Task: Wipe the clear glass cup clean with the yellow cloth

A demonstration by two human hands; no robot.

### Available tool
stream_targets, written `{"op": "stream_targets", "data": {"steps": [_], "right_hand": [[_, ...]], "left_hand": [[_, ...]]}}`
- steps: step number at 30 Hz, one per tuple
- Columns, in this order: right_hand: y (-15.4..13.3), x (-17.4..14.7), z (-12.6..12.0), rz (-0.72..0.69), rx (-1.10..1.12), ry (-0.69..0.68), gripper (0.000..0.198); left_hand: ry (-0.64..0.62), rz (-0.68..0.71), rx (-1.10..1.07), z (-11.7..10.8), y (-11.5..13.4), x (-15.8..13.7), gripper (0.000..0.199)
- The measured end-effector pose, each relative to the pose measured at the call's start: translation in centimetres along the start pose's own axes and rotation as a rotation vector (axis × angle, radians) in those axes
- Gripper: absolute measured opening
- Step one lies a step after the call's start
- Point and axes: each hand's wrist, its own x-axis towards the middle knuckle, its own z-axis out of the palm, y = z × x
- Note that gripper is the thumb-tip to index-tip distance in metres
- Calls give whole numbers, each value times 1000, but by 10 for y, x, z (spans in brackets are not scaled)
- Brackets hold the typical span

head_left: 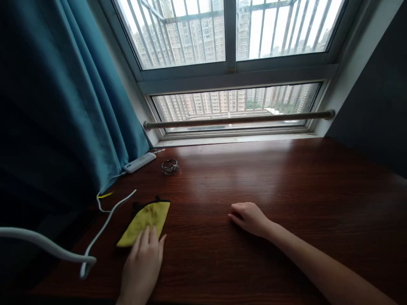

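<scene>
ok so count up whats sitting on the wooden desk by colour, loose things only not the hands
yellow: 1, the cloth under the left hand's fingertips
white: 2, the power bank by the curtain and the cable
dark metallic: 1, the bracelet
total: 4
The right hand rests on the bare desk, holding nothing.

Left hand (143, 263) flat on yellow cloth (144, 217); right hand (249, 217) resting on table (286, 186).
</scene>
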Motion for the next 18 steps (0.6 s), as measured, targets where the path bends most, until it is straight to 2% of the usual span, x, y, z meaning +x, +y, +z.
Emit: {"op": "stream_targets", "data": {"steps": [5,8,11,14,16,18], "right_hand": [[1,0,1,-27,49,47,21],[-3,-3,-6,-50,106,206,19],[-10,-6,-17,-158,142,333,12],[-14,-6,-21,-276,125,265,22],[-12,-4,-18,-228,99,211,31],[-8,-1,-12,-128,61,185,34]], "left_hand": [[-26,195,-28,-7,26,16,35],[-52,419,-240,-16,58,38,38],[-104,637,-523,-26,91,66,34],[-154,876,-812,-26,114,93,21],[-112,916,-943,-19,118,107,12],[-34,881,-1010,-9,114,118,7]]}}
